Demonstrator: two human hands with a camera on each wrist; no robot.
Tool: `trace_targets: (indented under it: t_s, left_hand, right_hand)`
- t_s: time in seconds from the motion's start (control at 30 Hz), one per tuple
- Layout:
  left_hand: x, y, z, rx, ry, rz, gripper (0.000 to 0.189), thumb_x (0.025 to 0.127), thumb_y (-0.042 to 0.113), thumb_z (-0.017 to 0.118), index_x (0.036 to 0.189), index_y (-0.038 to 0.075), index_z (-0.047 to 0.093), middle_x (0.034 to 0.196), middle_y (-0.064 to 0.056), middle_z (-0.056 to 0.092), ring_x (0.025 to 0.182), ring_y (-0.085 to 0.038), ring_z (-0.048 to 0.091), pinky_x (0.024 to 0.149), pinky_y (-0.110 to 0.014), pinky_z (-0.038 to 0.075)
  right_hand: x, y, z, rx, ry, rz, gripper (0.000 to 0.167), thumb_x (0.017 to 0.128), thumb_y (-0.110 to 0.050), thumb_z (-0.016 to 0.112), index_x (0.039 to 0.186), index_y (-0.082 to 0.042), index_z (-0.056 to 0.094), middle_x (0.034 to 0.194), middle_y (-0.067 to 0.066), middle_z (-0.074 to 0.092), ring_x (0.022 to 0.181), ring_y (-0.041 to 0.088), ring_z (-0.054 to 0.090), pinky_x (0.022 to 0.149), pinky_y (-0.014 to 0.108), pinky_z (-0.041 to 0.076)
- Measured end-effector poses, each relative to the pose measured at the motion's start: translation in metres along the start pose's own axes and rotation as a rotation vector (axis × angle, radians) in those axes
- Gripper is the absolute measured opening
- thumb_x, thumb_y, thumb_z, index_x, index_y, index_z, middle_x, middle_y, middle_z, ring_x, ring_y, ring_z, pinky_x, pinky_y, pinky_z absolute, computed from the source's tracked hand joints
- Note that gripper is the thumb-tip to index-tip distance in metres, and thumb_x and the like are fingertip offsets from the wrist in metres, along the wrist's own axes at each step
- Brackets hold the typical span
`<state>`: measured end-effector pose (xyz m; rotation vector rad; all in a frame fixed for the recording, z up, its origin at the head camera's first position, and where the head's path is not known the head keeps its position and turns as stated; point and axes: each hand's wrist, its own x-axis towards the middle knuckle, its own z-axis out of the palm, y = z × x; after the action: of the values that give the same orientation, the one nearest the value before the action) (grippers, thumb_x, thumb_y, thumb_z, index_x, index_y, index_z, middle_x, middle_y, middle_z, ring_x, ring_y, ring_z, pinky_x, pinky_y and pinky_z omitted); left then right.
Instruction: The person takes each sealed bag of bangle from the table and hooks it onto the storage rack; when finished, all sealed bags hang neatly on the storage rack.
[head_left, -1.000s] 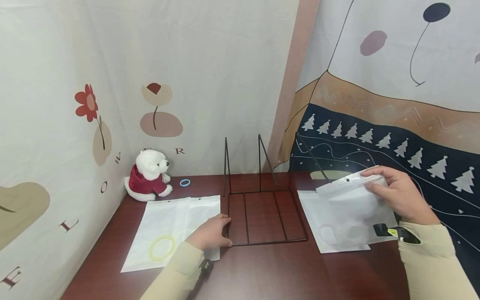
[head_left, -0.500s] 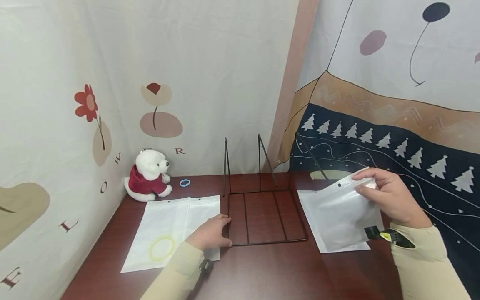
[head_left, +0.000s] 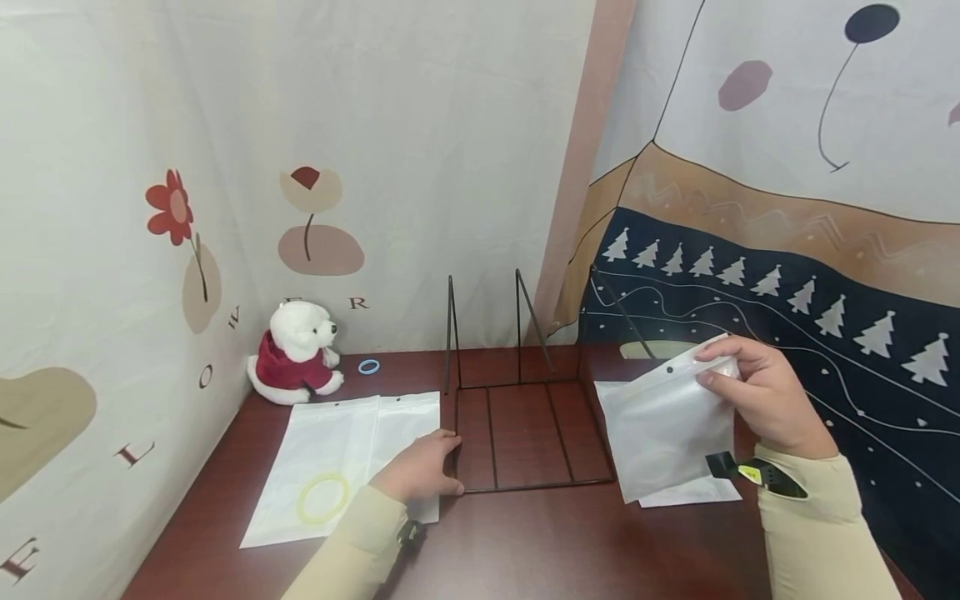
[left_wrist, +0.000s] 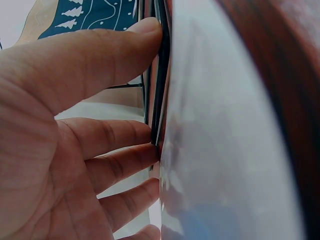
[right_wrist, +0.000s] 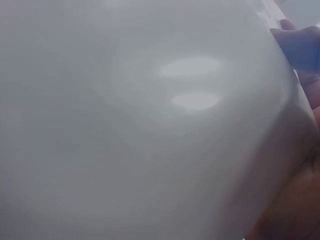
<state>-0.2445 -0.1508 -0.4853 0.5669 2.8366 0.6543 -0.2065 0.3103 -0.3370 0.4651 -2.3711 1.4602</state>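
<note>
A black wire rack [head_left: 567, 443] stands mid-table. My left hand [head_left: 416, 468] rests against its left side. In the left wrist view, the thumb [left_wrist: 142, 37] and fingers of that hand [left_wrist: 117, 135] touch the bar, spread apart along it. On the right, my right hand [head_left: 768, 396] pinches the upper right corner of a white zip bag [head_left: 671, 425] and holds it tilted. Beneath it a second white bag [head_left: 693, 493] lies partly covered. The held bag fills most of the right wrist view, with part of the right hand [right_wrist: 300, 55] at the edge.
Two white bags [head_left: 405, 417] lie left of the rack, a yellow ring [head_left: 302, 500] showing on the outer one. Behind them sit a white toy bear [head_left: 294, 354] in red clothes and a small blue ring [head_left: 368, 367]. Printed curtains [head_left: 412, 167] stand behind the table.
My right hand has moved left with the white zip bag, bringing it across the bag beneath and close to the rack. My left hand and the rack have stayed in place.
</note>
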Motion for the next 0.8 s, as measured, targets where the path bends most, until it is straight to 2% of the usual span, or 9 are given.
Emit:
trace_targets:
  t_s: [0.23, 0.4, 0.5, 0.8]
  left_hand:
    - [-0.002, 0.002, -0.001, -0.001, 0.001, -0.001, 0.080, 0.078, 0.025, 0.089, 0.144, -0.009, 0.058, 0.153, -0.025, 0.053, 0.143, -0.045, 0.051, 0.118, -0.057, 0.044]
    - [-0.001, 0.002, -0.001, 0.004, 0.001, -0.003, 0.081, 0.078, 0.025, 0.090, 0.145, -0.008, 0.057, 0.154, -0.024, 0.053, 0.143, -0.045, 0.051, 0.118, -0.056, 0.044]
    - [0.000, 0.003, -0.001, 0.003, 0.003, -0.004, 0.081, 0.078, 0.025, 0.090, 0.145, -0.008, 0.057, 0.154, -0.024, 0.053, 0.143, -0.044, 0.051, 0.119, -0.056, 0.044]
    - [-0.001, 0.003, -0.001, -0.006, -0.006, -0.008, 0.082, 0.079, 0.026, 0.090, 0.145, -0.008, 0.057, 0.154, -0.025, 0.052, 0.143, -0.045, 0.050, 0.119, -0.057, 0.043]
  right_hand:
    - [-0.001, 0.002, 0.010, 0.096, 0.043, -0.008, 0.022, 0.098, 0.004, 0.067, 0.119, -0.002, 0.073, 0.119, -0.007, 0.069, 0.090, 0.013, 0.073, 0.070, 0.031, 0.066]
    - [-0.003, 0.002, 0.016, 0.240, 0.079, -0.010, 0.023, 0.097, 0.007, 0.067, 0.118, 0.000, 0.073, 0.119, -0.002, 0.069, 0.089, 0.015, 0.073, 0.069, 0.032, 0.066]
    - [-0.003, 0.002, 0.019, 0.288, 0.096, -0.009, 0.024, 0.097, 0.008, 0.067, 0.119, 0.001, 0.073, 0.119, 0.001, 0.069, 0.089, 0.016, 0.073, 0.070, 0.032, 0.066]
    - [-0.008, -0.002, 0.027, 0.248, 0.113, 0.018, 0.025, 0.098, 0.005, 0.067, 0.122, 0.002, 0.071, 0.122, 0.002, 0.067, 0.093, 0.018, 0.072, 0.073, 0.032, 0.066]
